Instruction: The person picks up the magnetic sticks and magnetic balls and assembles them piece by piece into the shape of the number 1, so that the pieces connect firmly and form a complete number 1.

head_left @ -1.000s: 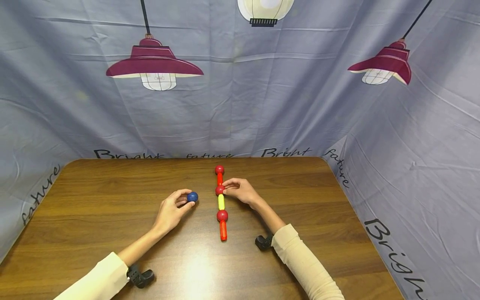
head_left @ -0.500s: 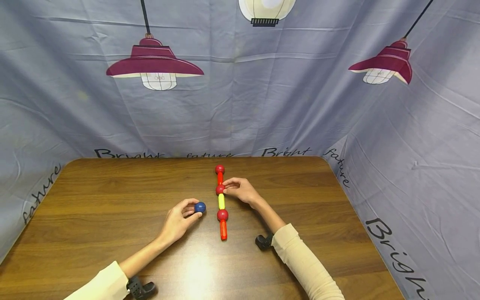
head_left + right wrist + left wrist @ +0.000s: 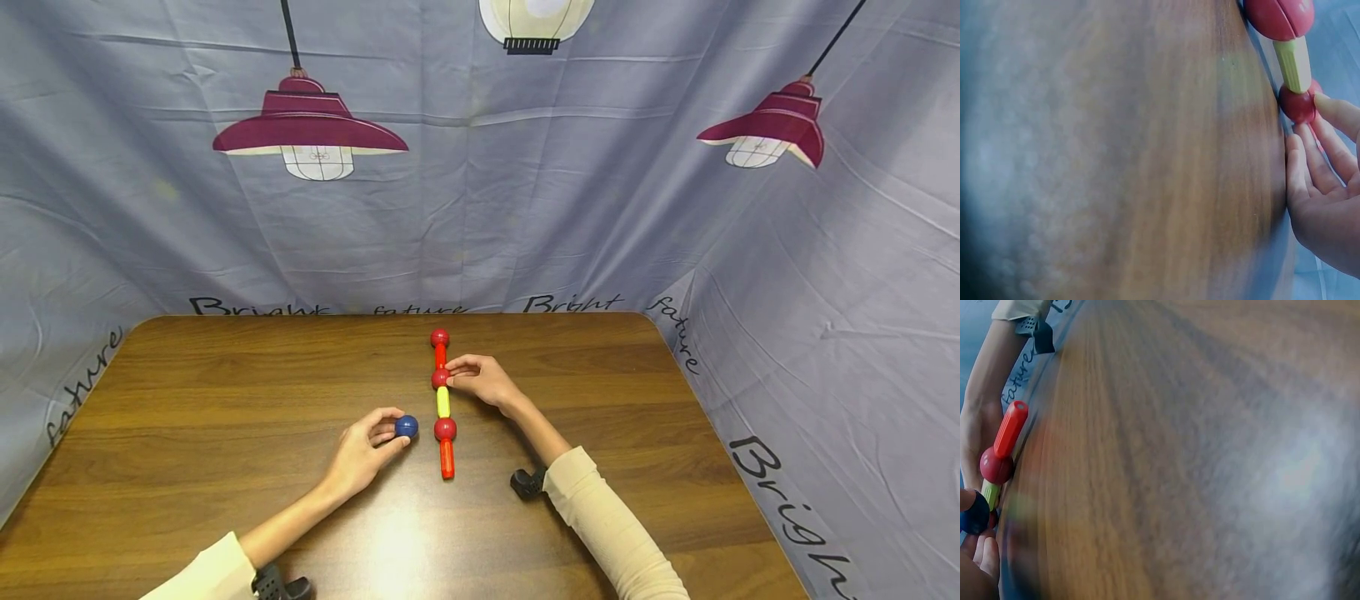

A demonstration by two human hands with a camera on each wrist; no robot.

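Note:
My left hand (image 3: 362, 454) pinches a blue ball (image 3: 407, 427) between thumb and fingers, just left of a straight chain of balls and rods. From far to near, the chain runs: a red ball (image 3: 440, 337), a red rod (image 3: 440, 357), a second red ball (image 3: 440, 378), a yellow-green rod (image 3: 443, 402), a third red ball (image 3: 446, 429) and a red rod (image 3: 447, 459) with a free near end. My right hand (image 3: 483, 382) grips the middle red ball from the right, its thumb on the near side. In the left wrist view the blue ball (image 3: 974, 514) overlaps the chain.
The chain and both hands are over a brown wooden table (image 3: 225, 400). A grey-blue curtain (image 3: 450, 208) with printed lamps hangs behind and to the sides. A black wrist camera (image 3: 527, 483) sits on the right wrist, another black one (image 3: 281, 583) on the left.
My left hand has carried the blue ball toward me and to the right, from beside the yellow-green rod to beside the nearest red ball. The right hand has kept its hold.

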